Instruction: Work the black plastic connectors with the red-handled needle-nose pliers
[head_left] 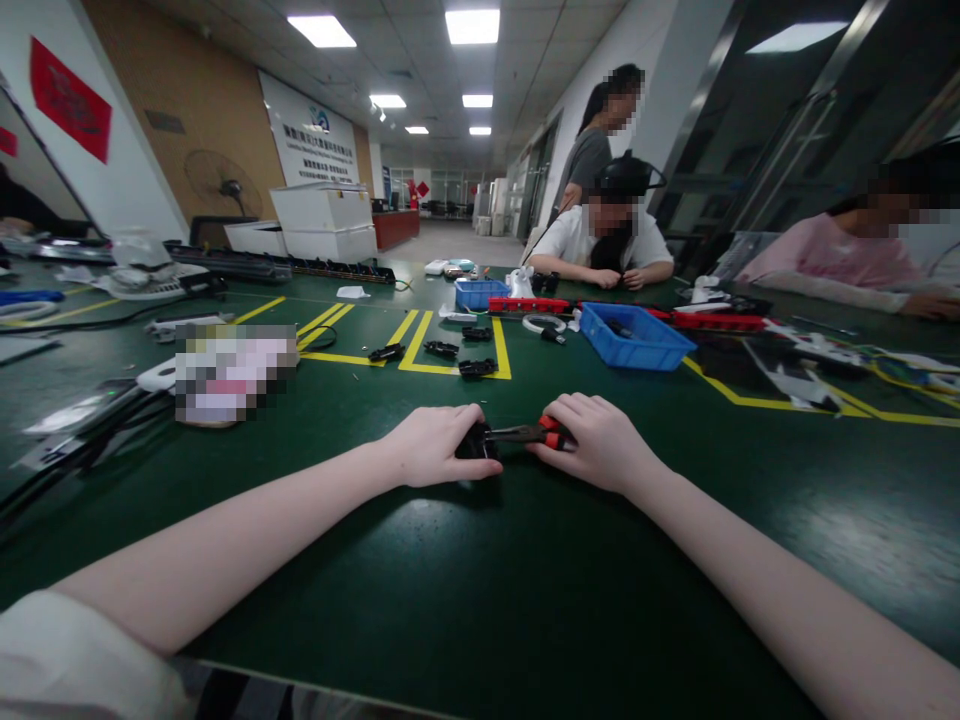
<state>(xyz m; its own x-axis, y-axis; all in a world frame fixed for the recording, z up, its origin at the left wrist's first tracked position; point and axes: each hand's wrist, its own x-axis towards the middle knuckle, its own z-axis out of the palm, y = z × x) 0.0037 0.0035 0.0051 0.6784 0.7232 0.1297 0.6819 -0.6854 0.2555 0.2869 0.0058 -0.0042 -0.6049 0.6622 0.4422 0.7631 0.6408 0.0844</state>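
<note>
Bright ceiling panels (472, 25); glare on table (420, 520); edges warped

Green table (480, 600); yellow tape lines (420, 345), black clips (478, 368), blue bins (634, 335).

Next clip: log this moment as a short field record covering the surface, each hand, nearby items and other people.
surface: green table
left hand: closed over a small black part, resting on the table
right hand: grips a red-handled tool, its dark tip at the small black part
ahead: loose black parts beside yellow tape lines; blue bin to the right
people: seated co-worker in white across the table, others nearby
</note>
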